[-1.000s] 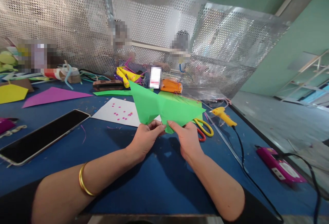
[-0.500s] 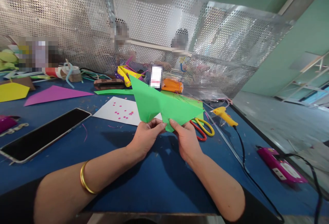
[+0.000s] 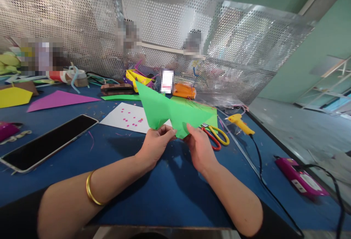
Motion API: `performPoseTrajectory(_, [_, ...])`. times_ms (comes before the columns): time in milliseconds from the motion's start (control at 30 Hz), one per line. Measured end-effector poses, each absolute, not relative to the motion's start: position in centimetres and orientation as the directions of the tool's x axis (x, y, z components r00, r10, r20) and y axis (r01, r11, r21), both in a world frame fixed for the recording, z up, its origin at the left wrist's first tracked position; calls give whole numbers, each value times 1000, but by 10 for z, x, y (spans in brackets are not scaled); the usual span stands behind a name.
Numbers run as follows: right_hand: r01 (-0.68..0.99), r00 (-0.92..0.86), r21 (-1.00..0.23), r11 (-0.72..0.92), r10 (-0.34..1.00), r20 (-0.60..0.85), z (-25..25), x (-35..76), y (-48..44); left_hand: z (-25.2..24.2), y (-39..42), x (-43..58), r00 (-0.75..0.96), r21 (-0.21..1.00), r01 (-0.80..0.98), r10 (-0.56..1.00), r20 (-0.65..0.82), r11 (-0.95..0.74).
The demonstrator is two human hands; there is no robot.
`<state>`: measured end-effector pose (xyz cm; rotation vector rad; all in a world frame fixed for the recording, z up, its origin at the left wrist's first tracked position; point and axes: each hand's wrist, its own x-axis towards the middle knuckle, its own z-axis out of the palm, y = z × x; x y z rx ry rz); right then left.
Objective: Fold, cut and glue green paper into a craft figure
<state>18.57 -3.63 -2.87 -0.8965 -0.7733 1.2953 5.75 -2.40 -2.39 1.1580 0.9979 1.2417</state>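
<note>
A green sheet of craft paper (image 3: 175,112), bent along its lower side, is held up above the blue table (image 3: 131,202). My left hand (image 3: 157,142) pinches its lower edge near the middle, thumb in front. To the right, my right hand (image 3: 200,144) grips the same edge between thumb and fingers; some fingertips are hidden behind the paper. Scissors (image 3: 219,136) with red and yellow handles lie just beyond my right hand. Behind the green sheet rests a white sheet (image 3: 115,118) with small pink squares on it.
A phone (image 3: 52,142) lies at the left, near purple paper (image 3: 60,101) and yellow paper (image 3: 15,98). At the right are a yellow glue gun (image 3: 241,123), its black cord and a magenta power strip (image 3: 300,176). A perforated metal screen (image 3: 164,19) stands behind the table.
My right thumb has slid slightly right and up along the green paper's edge. The sheet has tilted a little, and its right tip has shifted left. My left hand keeps its pinch.
</note>
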Motion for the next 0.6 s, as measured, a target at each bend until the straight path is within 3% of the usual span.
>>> performPoseTrajectory(600, [-343, 236, -918, 201, 964, 123, -33, 184, -33, -26, -28, 59, 162, 991, -88, 980, 115, -101])
